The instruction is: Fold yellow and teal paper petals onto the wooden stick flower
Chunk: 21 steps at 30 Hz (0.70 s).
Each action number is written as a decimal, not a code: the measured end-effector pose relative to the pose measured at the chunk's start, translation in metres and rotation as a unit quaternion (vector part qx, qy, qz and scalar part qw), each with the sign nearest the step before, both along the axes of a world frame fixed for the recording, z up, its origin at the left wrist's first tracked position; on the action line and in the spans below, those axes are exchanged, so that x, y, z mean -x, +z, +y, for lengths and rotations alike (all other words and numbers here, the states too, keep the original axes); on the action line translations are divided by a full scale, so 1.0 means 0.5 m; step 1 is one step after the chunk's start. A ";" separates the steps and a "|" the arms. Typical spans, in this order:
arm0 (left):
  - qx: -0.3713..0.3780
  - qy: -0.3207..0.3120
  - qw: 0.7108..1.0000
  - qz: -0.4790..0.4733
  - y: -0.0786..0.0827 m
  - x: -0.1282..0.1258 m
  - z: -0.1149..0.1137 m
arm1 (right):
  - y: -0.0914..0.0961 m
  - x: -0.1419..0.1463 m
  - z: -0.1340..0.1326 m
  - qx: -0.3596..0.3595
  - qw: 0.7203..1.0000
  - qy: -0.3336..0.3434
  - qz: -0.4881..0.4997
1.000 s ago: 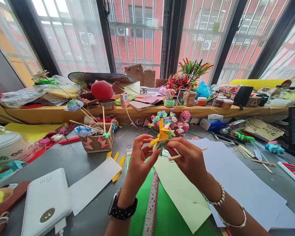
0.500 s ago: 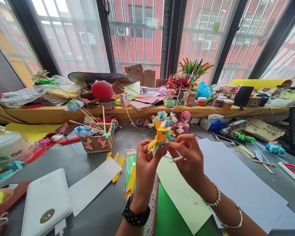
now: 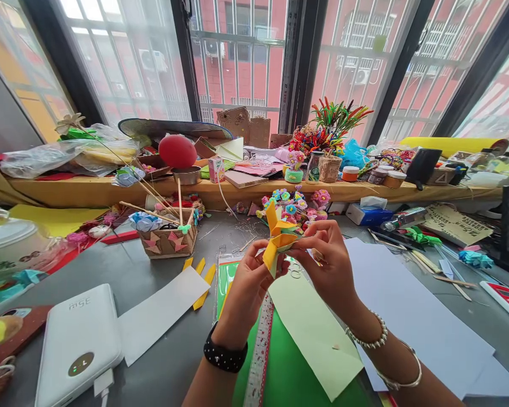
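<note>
Both my hands meet above the grey table around a folded yellow paper flower. My left hand, with a black watch on its wrist, pinches the flower's lower part from the left. My right hand, with bead and metal bracelets, pinches it from the right and also grips a thin wooden stick, mostly hidden by the fingers. Under the hands lie a pale green paper strip, a green sheet and a patterned ruler.
A white power bank and a white paper strip lie at the left, with yellow strips and a cardboard box of sticks behind. White sheets cover the right side. The wooden window ledge is crowded with craft items.
Both hands have lifted the yellow flower slightly and drawn closer together. The wooden stick, earlier sticking out of my right hand, is now almost hidden in its fingers.
</note>
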<state>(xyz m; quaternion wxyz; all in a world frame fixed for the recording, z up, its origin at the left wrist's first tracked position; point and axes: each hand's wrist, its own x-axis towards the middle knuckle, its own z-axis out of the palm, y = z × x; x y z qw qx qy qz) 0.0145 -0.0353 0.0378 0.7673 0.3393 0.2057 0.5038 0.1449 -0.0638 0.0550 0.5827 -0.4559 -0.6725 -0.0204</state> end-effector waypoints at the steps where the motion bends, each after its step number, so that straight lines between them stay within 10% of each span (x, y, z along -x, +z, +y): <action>1: -0.001 -0.002 1.000 -0.003 0.000 0.000 0.000 | 0.001 -0.002 0.001 0.000 1.000 0.004 0.000; 21: -0.028 -0.066 0.997 -0.005 -0.004 0.000 -0.005 | 0.019 -0.036 0.004 0.010 0.996 0.068 -0.052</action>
